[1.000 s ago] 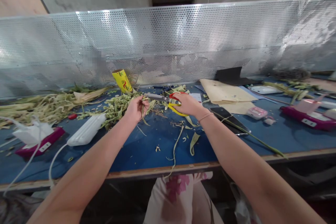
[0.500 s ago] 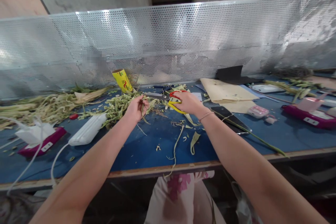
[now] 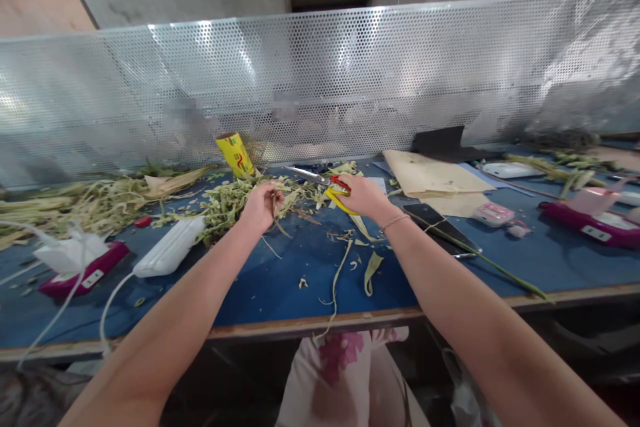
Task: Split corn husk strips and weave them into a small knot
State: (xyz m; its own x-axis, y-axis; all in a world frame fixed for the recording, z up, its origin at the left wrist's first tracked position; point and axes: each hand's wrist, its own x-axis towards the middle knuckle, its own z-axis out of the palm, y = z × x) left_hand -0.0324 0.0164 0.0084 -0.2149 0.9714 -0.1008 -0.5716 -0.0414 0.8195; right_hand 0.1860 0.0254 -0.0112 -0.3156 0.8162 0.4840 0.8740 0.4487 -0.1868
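Observation:
My left hand (image 3: 260,205) is closed around a thin green plant stem (image 3: 277,219) above the blue table (image 3: 280,280). My right hand (image 3: 364,195) grips scissors (image 3: 325,181) with red and yellow handles; the steel blades point left and slightly up, their tips a little right of my left hand. A heap of cut green plant pieces (image 3: 225,200) lies just behind and left of my left hand. Loose leaf strips (image 3: 369,270) lie on the table in front of both hands.
A yellow packet (image 3: 235,153) leans at the perforated metal screen (image 3: 320,80). Dry stalks (image 3: 75,203) pile at left, with a white power strip (image 3: 169,248) and pink box (image 3: 83,270). Brown paper (image 3: 430,177), a black phone (image 3: 437,223), a long stem (image 3: 490,263) and pink items lie right.
My right hand has turned the scissors so the blades rise and point up-left, and it has drawn slightly nearer. My left hand keeps its hold on the stem in nearly the same place.

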